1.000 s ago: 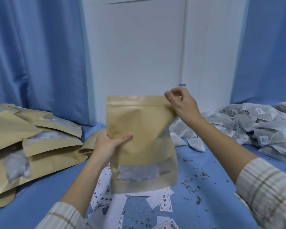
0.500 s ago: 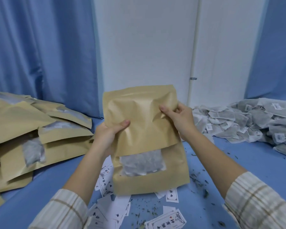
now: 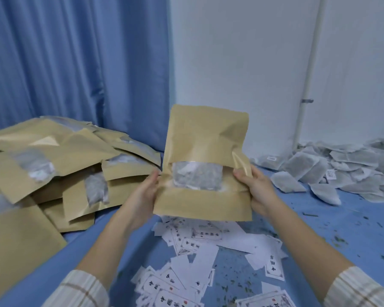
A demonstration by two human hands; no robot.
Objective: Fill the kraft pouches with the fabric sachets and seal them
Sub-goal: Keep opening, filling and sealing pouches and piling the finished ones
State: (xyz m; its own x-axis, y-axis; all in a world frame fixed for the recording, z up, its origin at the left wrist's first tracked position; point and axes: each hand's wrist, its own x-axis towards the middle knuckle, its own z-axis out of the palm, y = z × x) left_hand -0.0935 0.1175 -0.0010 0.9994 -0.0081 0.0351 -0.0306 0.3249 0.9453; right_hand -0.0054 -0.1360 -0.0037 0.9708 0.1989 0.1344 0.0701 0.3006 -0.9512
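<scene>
I hold a kraft pouch (image 3: 205, 140) upright above the blue surface, its clear window showing grey sachets inside. Its top edge looks flat and closed. My left hand (image 3: 142, 196) grips the pouch's lower left side, thumb on the front. My right hand (image 3: 256, 188) grips the lower right side, thumb pressing the front beside the window. A heap of loose fabric sachets (image 3: 346, 167) lies at the right against the wall.
A pile of filled kraft pouches (image 3: 60, 165) is stacked at the left. Printed paper labels (image 3: 200, 258) are scattered under my hands. Dried herb crumbs dot the blue cloth (image 3: 341, 229) at the right. Blue curtain and white wall stand behind.
Both hands slid down from the pouch's upper part to its lower sides. The pouch now stands straighter and further right, and the view has turned left toward the pile.
</scene>
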